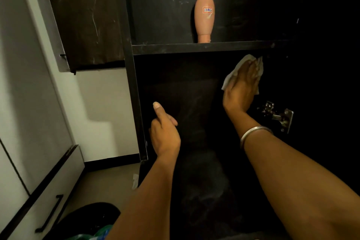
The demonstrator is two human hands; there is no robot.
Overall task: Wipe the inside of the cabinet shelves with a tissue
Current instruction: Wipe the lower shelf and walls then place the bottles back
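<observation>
Tissue (231,73): white, crumpled, just under the shelf (204,46), against the dark cabinet interior.
Right hand (242,85): straight fingers press the tissue flat to the wall (nothing curled round it).
Left hand (164,132): below the shelf, loosely curled, thumb up, holding nothing.
Bottle (204,17): upside down on the shelf.
Hinge (276,115): below the shelf, right of the wrist.
</observation>
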